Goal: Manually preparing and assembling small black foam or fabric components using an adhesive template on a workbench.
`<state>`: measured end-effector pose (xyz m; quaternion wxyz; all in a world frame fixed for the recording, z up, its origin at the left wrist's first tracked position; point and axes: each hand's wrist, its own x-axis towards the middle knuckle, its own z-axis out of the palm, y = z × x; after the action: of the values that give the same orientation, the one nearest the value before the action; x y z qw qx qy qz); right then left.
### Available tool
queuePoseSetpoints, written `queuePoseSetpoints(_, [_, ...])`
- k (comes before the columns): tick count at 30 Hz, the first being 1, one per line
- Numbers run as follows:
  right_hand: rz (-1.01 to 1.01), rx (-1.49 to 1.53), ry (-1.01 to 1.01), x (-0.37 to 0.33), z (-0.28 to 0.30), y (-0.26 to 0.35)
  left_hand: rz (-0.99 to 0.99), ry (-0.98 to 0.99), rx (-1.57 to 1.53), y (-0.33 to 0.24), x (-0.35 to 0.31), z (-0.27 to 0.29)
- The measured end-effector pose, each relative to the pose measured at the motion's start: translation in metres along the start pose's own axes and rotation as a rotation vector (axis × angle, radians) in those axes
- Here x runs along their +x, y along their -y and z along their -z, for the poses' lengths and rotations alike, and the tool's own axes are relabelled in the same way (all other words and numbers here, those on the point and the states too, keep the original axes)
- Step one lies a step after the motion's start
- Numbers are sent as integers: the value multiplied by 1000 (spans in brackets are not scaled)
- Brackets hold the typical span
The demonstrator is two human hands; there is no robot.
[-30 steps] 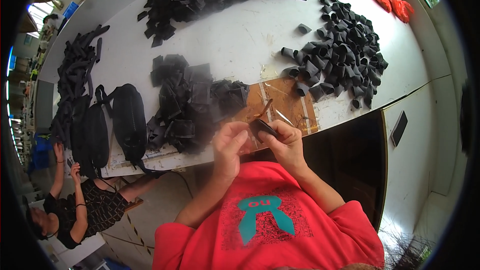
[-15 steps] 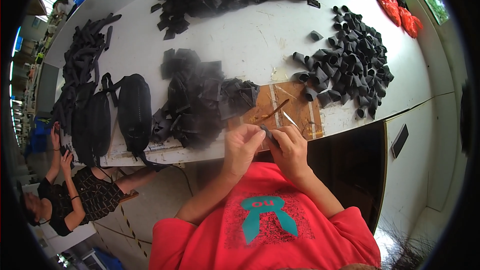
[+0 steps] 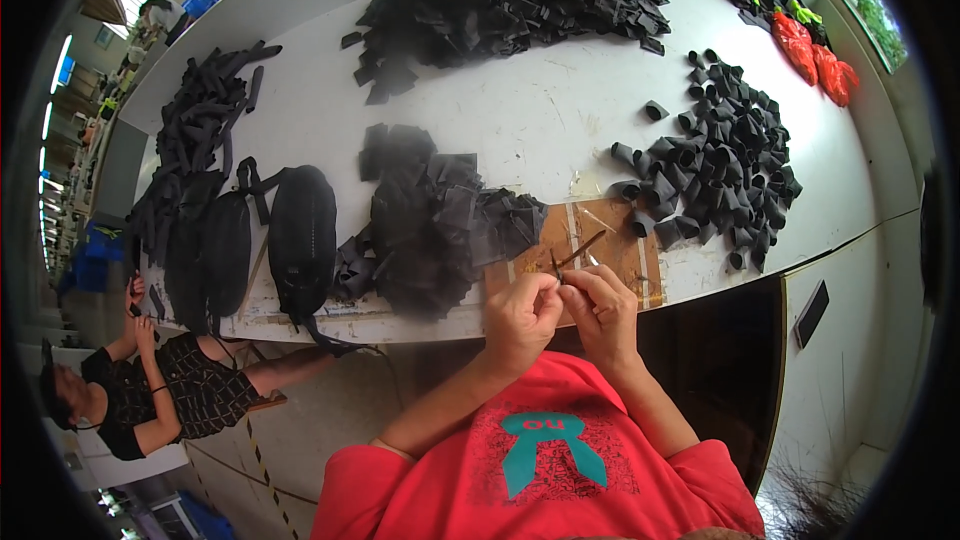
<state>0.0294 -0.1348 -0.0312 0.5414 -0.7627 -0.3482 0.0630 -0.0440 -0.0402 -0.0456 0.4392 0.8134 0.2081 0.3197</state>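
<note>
My left hand [image 3: 522, 318] and my right hand [image 3: 606, 310] meet at the table's front edge, just over a brown wooden board [image 3: 625, 260]. Both are closed, thumb against fingers, pinching a small black fabric piece [image 3: 556, 266] that the fingertips mostly cover. A pale pointed tip shows by my right fingers; whether that hand holds it I cannot tell. Beyond the fingers a thin brown strip [image 3: 584, 247] slants over the board. To the left lies a pile of flat black fabric pieces [image 3: 425, 225], and to the right a heap of rolled black fabric loops [image 3: 715, 145].
Farther back spreads a big heap of black pieces [image 3: 520, 0]. Black pouches [image 3: 303, 240] and black strips [image 3: 205, 105] lie at the left, where a co-worker [image 3: 150, 385] sits handling dark pieces. Red plastic bags [image 3: 815, 60] stand at the far right corner.
The whole view has shifted, so the table appears lower and farther right. My fingertips have come together, and the black piece between them shows less than before.
</note>
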Motion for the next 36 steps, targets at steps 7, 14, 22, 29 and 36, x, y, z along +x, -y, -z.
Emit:
queuePoseSetpoints(7, [22, 2, -38, -3, -6, -17, -63, 25, -21, 6, -1, -5])
queuePoseSetpoints(14, [-108, 134, 4, -1, 0, -19, 80, 156, -263, 12, 7, -1])
queuePoseSetpoints(22, [161, -409, 4, 3, -3, -18, -170, -5, 204, 15, 4, -8])
queuePoseSetpoints(29, [7, 1, 21, 3, 1, -17, 160, 126, -263, 9, 6, -7])
queuePoseSetpoints(36, [123, -462, -57, -3, -13, -23, 224, -102, -301, 13, 4, -15])
